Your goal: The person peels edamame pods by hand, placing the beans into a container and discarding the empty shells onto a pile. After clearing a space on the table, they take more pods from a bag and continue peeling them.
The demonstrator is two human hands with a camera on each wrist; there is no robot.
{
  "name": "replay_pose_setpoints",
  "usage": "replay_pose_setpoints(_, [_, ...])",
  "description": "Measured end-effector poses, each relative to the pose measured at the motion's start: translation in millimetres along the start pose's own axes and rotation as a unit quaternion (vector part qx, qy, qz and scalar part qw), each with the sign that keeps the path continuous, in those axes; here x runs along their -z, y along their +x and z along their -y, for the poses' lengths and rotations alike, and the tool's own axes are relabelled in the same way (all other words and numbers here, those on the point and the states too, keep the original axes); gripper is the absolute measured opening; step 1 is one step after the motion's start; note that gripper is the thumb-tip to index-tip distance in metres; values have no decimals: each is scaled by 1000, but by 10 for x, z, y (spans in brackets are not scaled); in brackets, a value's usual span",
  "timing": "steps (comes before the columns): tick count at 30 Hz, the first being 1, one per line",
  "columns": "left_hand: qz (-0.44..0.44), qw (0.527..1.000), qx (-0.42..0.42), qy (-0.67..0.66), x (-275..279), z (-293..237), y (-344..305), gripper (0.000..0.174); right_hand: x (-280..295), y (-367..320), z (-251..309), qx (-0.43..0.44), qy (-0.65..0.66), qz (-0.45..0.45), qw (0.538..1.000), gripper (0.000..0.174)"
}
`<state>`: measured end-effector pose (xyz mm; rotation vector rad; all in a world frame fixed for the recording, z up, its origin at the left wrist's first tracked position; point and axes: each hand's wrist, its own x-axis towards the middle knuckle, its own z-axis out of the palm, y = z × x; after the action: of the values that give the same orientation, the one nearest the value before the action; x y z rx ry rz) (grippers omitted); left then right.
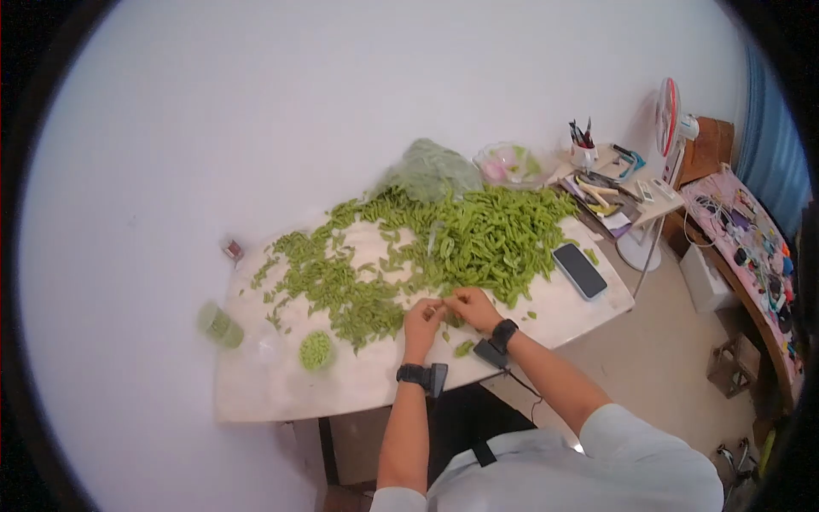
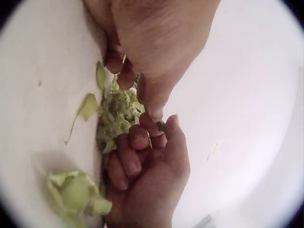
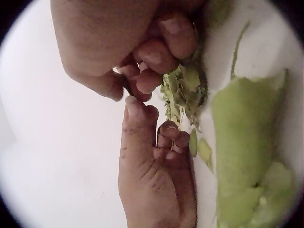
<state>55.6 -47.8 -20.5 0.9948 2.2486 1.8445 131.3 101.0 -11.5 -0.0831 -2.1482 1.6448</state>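
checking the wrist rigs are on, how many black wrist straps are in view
2. The left strap is on the left wrist at the table edge; the right strap is on the right wrist, near the green pods. None seems hidden.

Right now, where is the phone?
In the head view the phone lies on the white table, just right of the green pod pile and beyond the right hand, near the table's right edge.

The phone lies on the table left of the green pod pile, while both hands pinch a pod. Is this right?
Not quite: in the head view the phone lies on the table right of the green pod pile. The left hand and right hand do pinch a pod.
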Motion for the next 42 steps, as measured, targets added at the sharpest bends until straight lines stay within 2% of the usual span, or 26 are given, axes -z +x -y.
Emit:
replay_pose_setpoints(2, [-1, 1000, 15, -3, 21, -55, -24, 17, -14, -30, 263, -84, 67, 2, 994, 33])
replay_pose_setpoints(3, [-2, 1000, 11, 7, 27, -28, -9, 17, -7, 21, 73, 11, -13, 11, 1000, 35])
replay_pose_setpoints(7, [8, 999, 46, -10, 17, -89, -10, 15, -18, -26, 124, -71, 68, -9, 995, 35])
replay_pose_setpoints(9, [-6, 1000, 26, -8, 24, -33, -6, 15, -32, -8, 10, -87, 80, -30, 992, 35])
replay_pose_setpoints(13, [-8, 997, 10, -79, -4, 27, 6, 15, 0, 30, 77, -74, -21, 10, 997, 34])
replay_pose_setpoints(16, [-4, 998, 14, -58, 18, 35, 8, 16, 5, 16, 25, -91, 19, 16, 996, 35])
replay_pose_setpoints(17, [-7, 997, 18, -69, 20, -1, -14, 16, -17, -13, 97, -85, 68, -3, 994, 35])
replay_pose_setpoints(20, [-3, 997, 49, -65, 41, -50, -54, 17, 19, 6, 11, -96, 58, 24, 993, 36])
replay_pose_setpoints(21, [-7, 996, 47, -73, 40, -29, -56, 18, 2, 19, -76, -65, 61, 21, 996, 37])
replay_pose_setpoints(24, [-1, 995, 61, -82, 67, -43, -68, 18, 10, 13, 36, -68, 20, 18, 997, 37])
replay_pose_setpoints(27, [-21, 992, 45, -114, 65, -37, -70, 19, -5, 28, -69, -24, -2, 9, 1000, 36])
replay_pose_setpoints(30, [8, 997, 44, -57, 98, -133, -73, 18, 22, 9, 45, -54, 1, 21, 998, 36])
replay_pose_setpoints(31, [-6, 999, 30, -45, 99, -142, -103, 18, 41, 13, 23, -76, 26, 33, 996, 36])
replay_pose_setpoints(34, [-27, 1000, -12, 3, 63, -209, -48, 17, 46, 35, -27, -39, 10, 35, 999, 37])
replay_pose_setpoints(36, [-19, 999, -18, 44, 43, -281, -41, 17, 68, 10, -23, -62, 7, 38, 997, 37])
replay_pose_setpoints(39, [-10, 969, -164, 185, 94, -390, 99, 18, 100, 11, 30, -81, 32, 15, 996, 38])
replay_pose_setpoints(42, [22, 948, -187, 257, 111, -534, 303, 16, 154, 141, 109, -54, 62, 12, 997, 37])
